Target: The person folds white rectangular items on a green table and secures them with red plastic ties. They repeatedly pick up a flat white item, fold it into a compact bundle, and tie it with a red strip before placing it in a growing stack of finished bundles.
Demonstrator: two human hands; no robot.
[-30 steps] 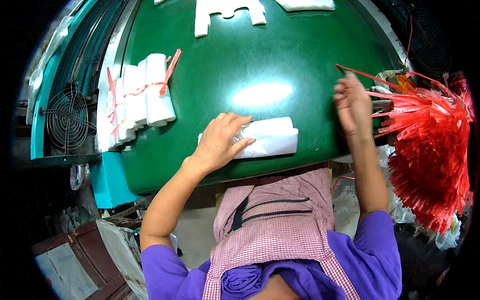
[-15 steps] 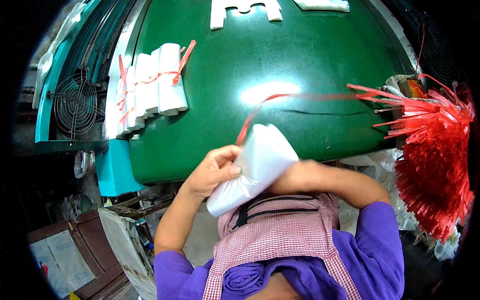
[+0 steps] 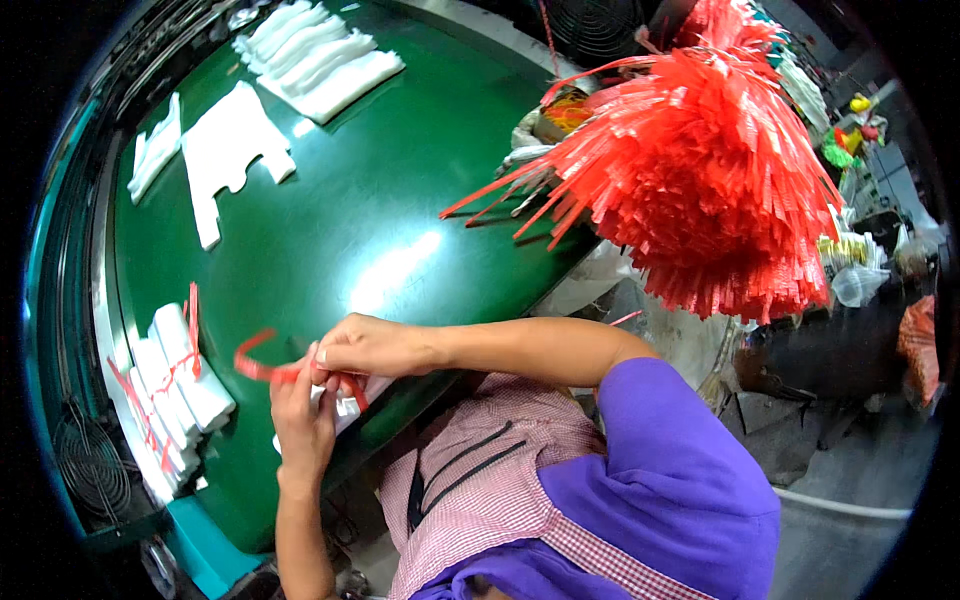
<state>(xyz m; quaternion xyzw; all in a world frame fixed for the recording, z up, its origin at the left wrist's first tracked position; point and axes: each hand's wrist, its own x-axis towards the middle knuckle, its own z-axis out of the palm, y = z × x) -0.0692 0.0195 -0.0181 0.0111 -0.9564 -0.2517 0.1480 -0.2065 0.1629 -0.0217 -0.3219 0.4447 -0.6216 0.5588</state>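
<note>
A folded bundle of white plastic bags [image 3: 347, 412] lies at the near edge of the green table, mostly covered by my hands. Red plastic strip [image 3: 258, 371] crosses the bundle, and one loose end curls out to the left. My left hand [image 3: 303, 415] is closed with its fingertips pinching the strip at the bundle's left side. Over the top, my right hand [image 3: 372, 345] is also closed on the strip, its fingers meeting those of the left. The exact crossing of the strip is hidden under the fingers.
Tied white bundles [image 3: 178, 375] stand at the table's left edge. Flat white bags [image 3: 232, 145] and a stack of white bags [image 3: 318, 60] lie farther back on the green tabletop [image 3: 400, 180]. A thick bunch of red strips [image 3: 700, 170] hangs at the right.
The view has swung to the right. The bundle, held up at my waist before, is down at the table edge. The red strip now crosses it, and both hands have come together on the strip.
</note>
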